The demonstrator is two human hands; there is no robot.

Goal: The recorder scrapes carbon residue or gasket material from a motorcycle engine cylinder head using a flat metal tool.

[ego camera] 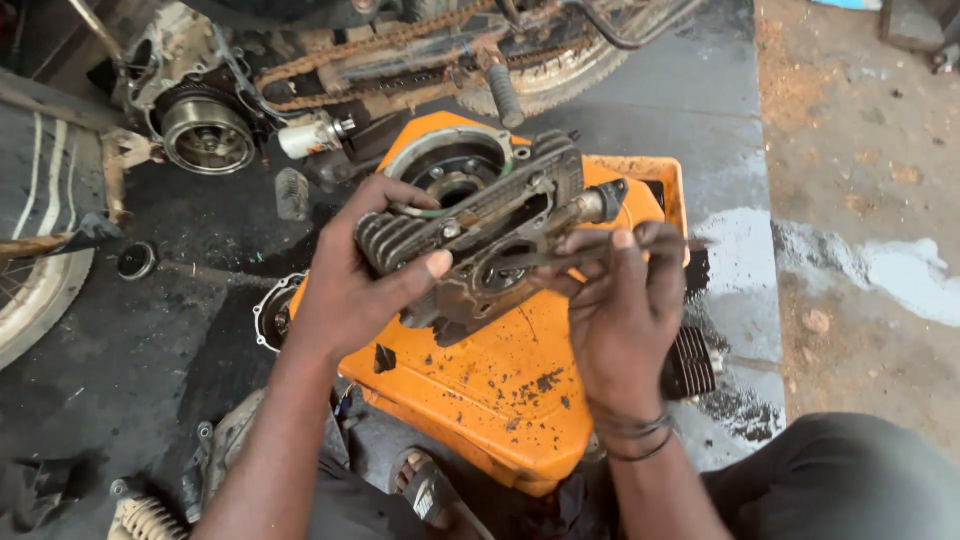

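My left hand (350,285) grips a grimy, finned metal engine cylinder head (480,225) from its left side, thumb laid across the front face. My right hand (625,300) is at the head's right end, fingers curled around a thin dark tool (560,255) pressed flat against the head's face. I hold the head above an orange plastic tray (500,380) spotted with black grit. A round grey engine part (450,170) lies in the tray behind the head.
A motorcycle with its chain (380,45) and exposed engine rotor (208,135) stands at the back. A finned cylinder (690,365) lies right of the tray. The oily floor holds a ring (136,260), a spring (150,518) and a wheel (30,300). My sandalled foot (425,490) is near the tray.
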